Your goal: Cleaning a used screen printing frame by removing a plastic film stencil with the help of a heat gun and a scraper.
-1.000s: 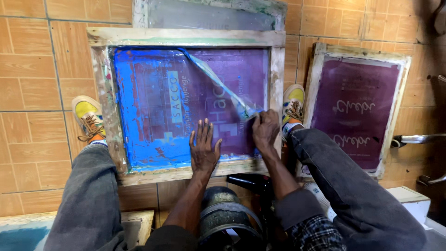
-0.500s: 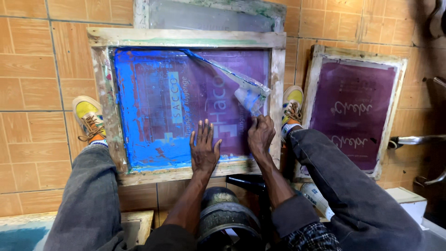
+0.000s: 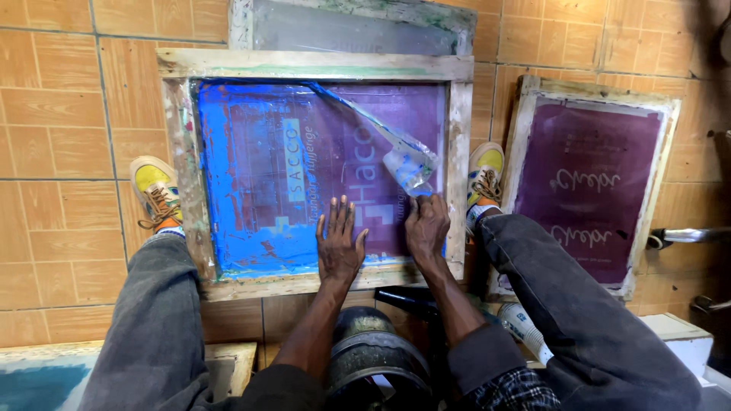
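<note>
A wooden screen-printing frame (image 3: 183, 152) leans in front of me, its mesh (image 3: 251, 175) smeared with blue ink on the left and purple on the right. My left hand (image 3: 339, 247) lies flat on the lower mesh with its fingers spread. Just to its right, my right hand (image 3: 428, 228) has bent fingers, and their tips pinch the lower end of a clear, blue-stained tape strip (image 3: 403, 156). The strip is peeled off the mesh and curls up toward the frame's top edge.
A second wooden frame with purple mesh (image 3: 590, 183) leans at the right. Another frame (image 3: 350, 27) stands behind the first. My yellow shoes (image 3: 156, 190) (image 3: 484, 173) flank the frame on the orange tiled floor. A dark round can (image 3: 373, 358) sits between my knees.
My right hand has dropped from the lifted tape to its lower end on the mesh. The peeled strip now curls loosely above it. My left hand has stayed flat.
</note>
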